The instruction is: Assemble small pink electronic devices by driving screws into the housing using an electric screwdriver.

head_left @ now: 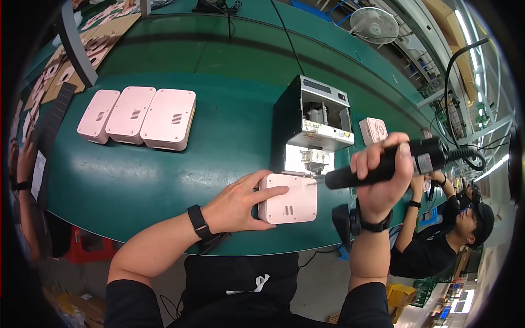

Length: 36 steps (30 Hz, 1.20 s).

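A pale pink, square-cornered box [298, 199] with a small slotted grille lies on the green table in front of me. My left hand [235, 205] grips its left side, the index finger stretched across the top and the thumb at the near edge. My right hand [383, 194] is wrapped around a black electric screwdriver [344, 178], held almost level. The screwdriver's thin bit is at the box's far right corner; whether it sits in a screw there I cannot tell. Just beyond the box stands a black and silver machine [287, 117], apparently a screw feeder.
Three similar pink boxes [169, 117] stand side by side at the far left. Another small pink piece [374, 131] lies right of the machine. A cable [471, 155] trails from the screwdriver. Co-workers sit at right [437, 246] and left. A fan [374, 24] stands beyond the table.
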Each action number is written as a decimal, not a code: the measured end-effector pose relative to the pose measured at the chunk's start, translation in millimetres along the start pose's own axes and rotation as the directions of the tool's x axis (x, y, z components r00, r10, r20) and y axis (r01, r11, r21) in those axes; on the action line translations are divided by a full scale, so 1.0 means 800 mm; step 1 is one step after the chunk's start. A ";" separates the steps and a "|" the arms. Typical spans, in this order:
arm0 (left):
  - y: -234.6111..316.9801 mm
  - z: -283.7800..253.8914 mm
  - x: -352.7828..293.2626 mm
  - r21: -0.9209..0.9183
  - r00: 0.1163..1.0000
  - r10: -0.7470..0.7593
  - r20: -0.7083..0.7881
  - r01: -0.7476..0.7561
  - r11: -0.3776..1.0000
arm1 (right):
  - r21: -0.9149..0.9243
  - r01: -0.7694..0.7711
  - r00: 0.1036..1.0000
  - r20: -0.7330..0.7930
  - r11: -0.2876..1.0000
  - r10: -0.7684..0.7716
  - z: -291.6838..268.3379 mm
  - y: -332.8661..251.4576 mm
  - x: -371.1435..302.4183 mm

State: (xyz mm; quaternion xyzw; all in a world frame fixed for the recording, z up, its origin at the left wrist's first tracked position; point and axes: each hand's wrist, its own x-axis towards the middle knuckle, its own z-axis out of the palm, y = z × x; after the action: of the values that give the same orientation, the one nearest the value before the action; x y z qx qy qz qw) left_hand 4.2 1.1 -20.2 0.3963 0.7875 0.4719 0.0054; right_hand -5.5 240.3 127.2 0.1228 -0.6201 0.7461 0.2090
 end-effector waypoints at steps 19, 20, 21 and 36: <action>-0.002 0.006 -0.003 0.029 0.997 -0.002 -0.072 0.004 1.000 | -0.030 -0.110 0.974 0.196 0.993 0.114 0.078 -0.025 -0.093; -0.001 0.006 0.000 0.033 0.997 0.004 -0.075 -0.001 0.999 | -0.017 -0.070 0.966 0.247 0.997 0.072 0.075 -0.021 -0.095; -0.001 0.006 0.001 0.037 0.997 0.008 -0.080 -0.005 0.999 | -0.002 -0.032 0.954 0.298 0.999 0.031 0.073 -0.019 -0.096; -0.002 0.013 -0.001 0.001 0.994 -0.002 -0.110 0.003 1.000 | -0.031 -0.001 0.927 0.374 1.000 0.013 0.073 -0.018 -0.099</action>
State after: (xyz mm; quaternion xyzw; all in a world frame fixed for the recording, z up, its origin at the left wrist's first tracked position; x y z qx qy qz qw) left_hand 7.4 8.0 -27.2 0.3688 0.7874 0.4924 -0.0376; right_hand 66.4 173.1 116.3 0.2573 -0.6603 0.7003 0.0862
